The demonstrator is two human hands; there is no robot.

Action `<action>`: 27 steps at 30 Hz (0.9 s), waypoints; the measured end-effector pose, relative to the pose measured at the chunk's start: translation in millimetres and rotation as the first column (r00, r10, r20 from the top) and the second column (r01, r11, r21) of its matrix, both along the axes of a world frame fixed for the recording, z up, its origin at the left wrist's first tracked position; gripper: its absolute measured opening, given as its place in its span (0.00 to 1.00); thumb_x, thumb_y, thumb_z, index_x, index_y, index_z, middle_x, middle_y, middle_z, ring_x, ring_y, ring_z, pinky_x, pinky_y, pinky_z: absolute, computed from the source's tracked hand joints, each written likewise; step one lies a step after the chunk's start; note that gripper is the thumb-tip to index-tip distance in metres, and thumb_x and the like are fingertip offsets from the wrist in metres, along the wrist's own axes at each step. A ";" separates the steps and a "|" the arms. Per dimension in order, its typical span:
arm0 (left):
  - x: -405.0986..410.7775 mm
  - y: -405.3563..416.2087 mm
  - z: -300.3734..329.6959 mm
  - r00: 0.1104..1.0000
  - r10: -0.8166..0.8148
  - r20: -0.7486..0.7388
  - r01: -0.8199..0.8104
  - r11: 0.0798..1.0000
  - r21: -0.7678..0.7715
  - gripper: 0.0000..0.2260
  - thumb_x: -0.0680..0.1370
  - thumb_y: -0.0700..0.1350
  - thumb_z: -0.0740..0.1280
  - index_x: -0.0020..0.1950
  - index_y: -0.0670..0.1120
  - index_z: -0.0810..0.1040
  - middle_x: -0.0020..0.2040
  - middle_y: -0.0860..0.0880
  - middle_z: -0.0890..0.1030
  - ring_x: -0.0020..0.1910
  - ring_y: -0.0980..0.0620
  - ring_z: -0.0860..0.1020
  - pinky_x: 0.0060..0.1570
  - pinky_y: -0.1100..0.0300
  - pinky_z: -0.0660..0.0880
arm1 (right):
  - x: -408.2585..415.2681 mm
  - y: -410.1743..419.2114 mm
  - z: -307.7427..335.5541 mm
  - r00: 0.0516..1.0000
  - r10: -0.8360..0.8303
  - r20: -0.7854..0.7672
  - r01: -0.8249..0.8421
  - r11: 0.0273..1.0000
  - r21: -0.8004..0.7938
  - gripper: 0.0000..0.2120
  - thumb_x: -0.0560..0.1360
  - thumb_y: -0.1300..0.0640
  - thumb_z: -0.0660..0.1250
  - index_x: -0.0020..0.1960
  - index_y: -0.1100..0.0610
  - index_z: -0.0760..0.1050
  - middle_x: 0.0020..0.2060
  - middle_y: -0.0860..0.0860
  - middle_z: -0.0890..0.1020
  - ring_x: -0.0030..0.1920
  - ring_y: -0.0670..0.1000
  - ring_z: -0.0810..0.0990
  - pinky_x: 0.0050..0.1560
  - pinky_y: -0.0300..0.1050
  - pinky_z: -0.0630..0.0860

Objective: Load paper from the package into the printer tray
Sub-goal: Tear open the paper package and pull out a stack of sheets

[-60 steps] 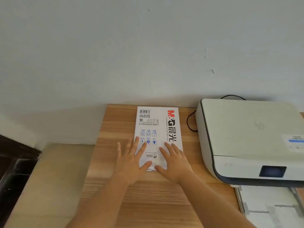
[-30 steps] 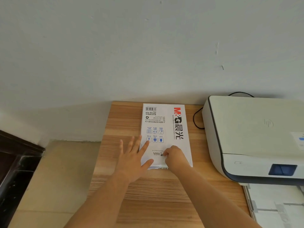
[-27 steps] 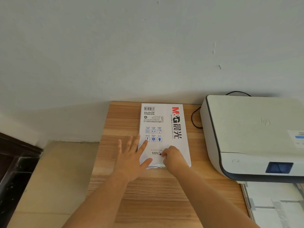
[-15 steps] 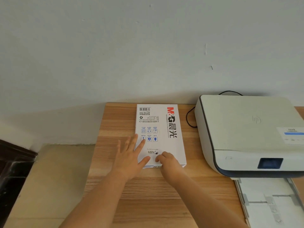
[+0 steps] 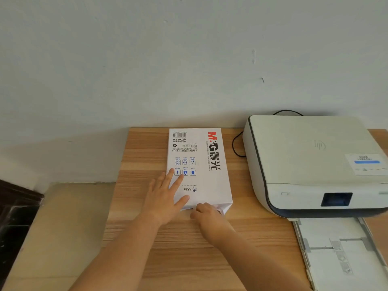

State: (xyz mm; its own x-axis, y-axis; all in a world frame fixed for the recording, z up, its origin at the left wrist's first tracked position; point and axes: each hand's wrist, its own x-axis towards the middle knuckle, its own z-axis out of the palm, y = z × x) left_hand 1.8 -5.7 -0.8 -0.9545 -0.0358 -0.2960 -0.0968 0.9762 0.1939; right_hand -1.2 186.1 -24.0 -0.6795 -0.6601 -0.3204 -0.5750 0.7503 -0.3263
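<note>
Wooden desk carries package beside printer. I see left hand spread flat on it, right hand pinching its near flap.

White paper package with red-black lettering, wood-grain table, white printer with dark trim

Wooden table, white paper package lying flat on it, printer beside, apart
</note>
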 end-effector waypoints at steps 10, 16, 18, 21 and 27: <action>8.3 9.5 -1.1 1.000 -0.010 0.025 0.010 1.000 0.001 0.36 0.69 0.72 0.34 0.76 0.61 0.40 0.78 0.54 0.37 0.77 0.50 0.39 0.75 0.46 0.41 | 19.0 21.0 -22.2 0.996 0.092 0.013 -0.092 0.996 -0.004 0.23 0.70 0.72 0.60 0.64 0.62 0.70 0.54 0.58 0.75 0.55 0.60 0.72 0.48 0.56 0.76; 9.7 14.8 -1.2 1.000 -0.006 0.028 0.006 1.000 0.007 0.35 0.70 0.71 0.35 0.76 0.61 0.40 0.78 0.54 0.37 0.77 0.51 0.39 0.74 0.47 0.40 | 23.9 34.7 -29.8 0.993 0.112 0.022 -0.109 0.987 -0.115 0.22 0.68 0.69 0.63 0.61 0.57 0.71 0.55 0.54 0.77 0.52 0.59 0.77 0.45 0.53 0.78; 9.4 16.9 -1.3 0.999 -0.008 0.033 0.008 1.000 0.004 0.34 0.71 0.71 0.36 0.76 0.61 0.40 0.78 0.54 0.37 0.77 0.51 0.38 0.74 0.47 0.40 | 23.1 40.1 -21.7 0.998 0.062 0.015 -0.058 0.982 -0.177 0.20 0.71 0.64 0.62 0.62 0.55 0.72 0.54 0.53 0.78 0.52 0.58 0.77 0.46 0.52 0.78; 9.1 20.7 -0.9 0.999 -0.009 0.035 0.009 1.000 -0.002 0.35 0.70 0.71 0.35 0.76 0.61 0.40 0.78 0.54 0.36 0.77 0.51 0.38 0.75 0.46 0.40 | 13.7 48.0 -8.1 0.993 -0.063 -0.104 0.027 0.950 -0.312 0.15 0.71 0.60 0.66 0.57 0.53 0.75 0.48 0.51 0.79 0.48 0.54 0.79 0.43 0.48 0.79; 9.2 25.2 -1.2 0.999 -0.008 0.045 0.008 1.000 -0.014 0.35 0.71 0.71 0.37 0.76 0.60 0.40 0.78 0.53 0.37 0.77 0.50 0.39 0.75 0.45 0.41 | -15.5 72.1 -0.1 0.927 -0.339 -0.160 0.297 0.924 -0.241 0.25 0.73 0.50 0.68 0.68 0.52 0.68 0.65 0.52 0.70 0.65 0.54 0.69 0.64 0.50 0.72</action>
State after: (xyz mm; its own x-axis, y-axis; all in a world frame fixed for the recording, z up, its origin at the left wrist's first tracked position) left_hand 11.1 19.6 -2.0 -0.9405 -0.0328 -0.3382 -0.0973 0.9797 0.1754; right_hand -16.7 258.2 -24.1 -0.8991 -0.4360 -0.0392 -0.3854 0.8309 -0.4013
